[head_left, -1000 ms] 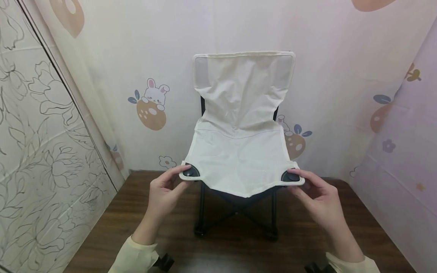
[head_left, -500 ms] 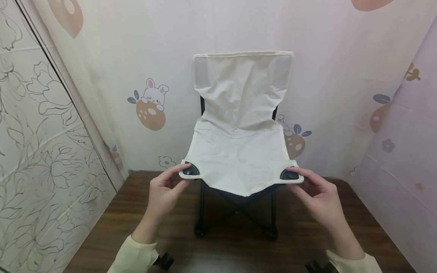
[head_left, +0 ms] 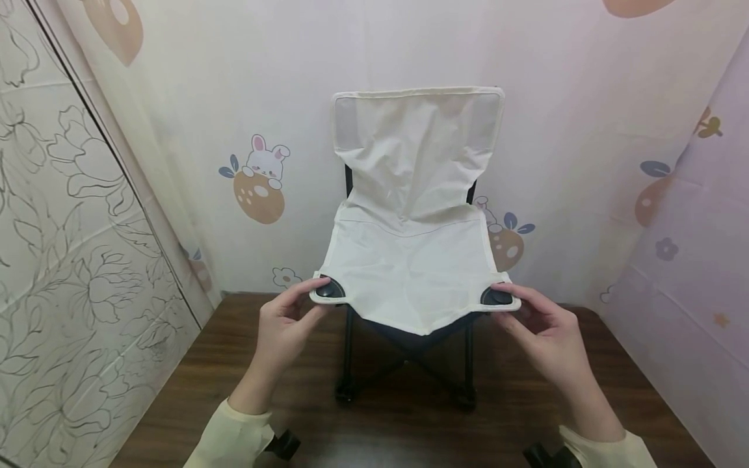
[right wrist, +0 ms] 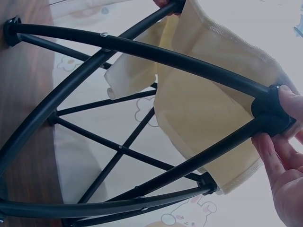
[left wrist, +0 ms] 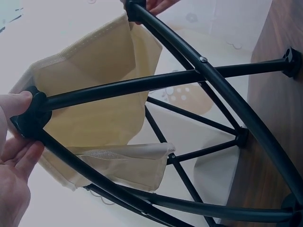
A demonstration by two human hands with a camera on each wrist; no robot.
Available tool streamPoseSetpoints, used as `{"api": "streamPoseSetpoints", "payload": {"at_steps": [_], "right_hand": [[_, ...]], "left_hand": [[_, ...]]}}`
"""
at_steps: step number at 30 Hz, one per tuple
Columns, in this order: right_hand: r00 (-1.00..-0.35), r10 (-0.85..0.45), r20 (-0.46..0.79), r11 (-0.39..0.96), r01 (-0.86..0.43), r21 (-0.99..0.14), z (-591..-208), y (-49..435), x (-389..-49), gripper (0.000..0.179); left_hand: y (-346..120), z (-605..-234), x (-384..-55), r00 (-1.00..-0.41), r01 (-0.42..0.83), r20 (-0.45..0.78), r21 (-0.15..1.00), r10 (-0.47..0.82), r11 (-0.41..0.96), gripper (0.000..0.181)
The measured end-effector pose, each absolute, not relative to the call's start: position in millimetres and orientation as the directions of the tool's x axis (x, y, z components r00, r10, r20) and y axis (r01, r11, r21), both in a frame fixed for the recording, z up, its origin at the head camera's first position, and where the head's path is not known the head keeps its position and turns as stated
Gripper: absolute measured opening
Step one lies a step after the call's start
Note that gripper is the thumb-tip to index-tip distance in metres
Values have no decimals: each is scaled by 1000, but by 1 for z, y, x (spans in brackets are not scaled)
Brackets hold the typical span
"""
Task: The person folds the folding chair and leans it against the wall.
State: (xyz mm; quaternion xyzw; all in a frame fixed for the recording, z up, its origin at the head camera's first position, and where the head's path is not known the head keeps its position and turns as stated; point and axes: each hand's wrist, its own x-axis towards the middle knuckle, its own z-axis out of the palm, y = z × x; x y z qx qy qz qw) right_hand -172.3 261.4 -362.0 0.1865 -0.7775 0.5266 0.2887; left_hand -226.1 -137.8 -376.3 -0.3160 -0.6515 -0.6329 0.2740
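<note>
A small white folding chair (head_left: 409,260) stands unfolded, its fabric seat and back on a dark frame (left wrist: 128,85) of crossed tubes. My left hand (head_left: 287,322) grips the seat's front left corner at its black patch (head_left: 330,288), fingers on top and thumb beneath. The right hand (head_left: 544,331) pinches the front right corner in the same way, at another black patch (head_left: 496,296). Each wrist view shows a black plastic joint (left wrist: 32,113) under the corner, held between thumb and fingers; the right joint (right wrist: 272,111) meets two tubes.
The chair stands on a brown wooden table (head_left: 234,364). Behind it hangs a pale curtain (head_left: 281,78) with printed rabbits and fruit. A panel with line-drawn flowers (head_left: 70,260) flanks the left side, and a pale printed cloth (head_left: 690,273) the right.
Both hands keep their grip on the front corners. The seat's front edge has risen very slightly; the chair otherwise stays in place.
</note>
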Motion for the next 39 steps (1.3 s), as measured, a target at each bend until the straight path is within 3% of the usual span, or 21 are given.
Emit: {"api": "streamPoseSetpoints", "payload": {"at_steps": [39], "right_hand": [[-779,35,626,382,-569,-729,-357,258,-179,50]], "left_hand": [[-129,-371,-232,-667,742,742,669,63,-26,40]]}}
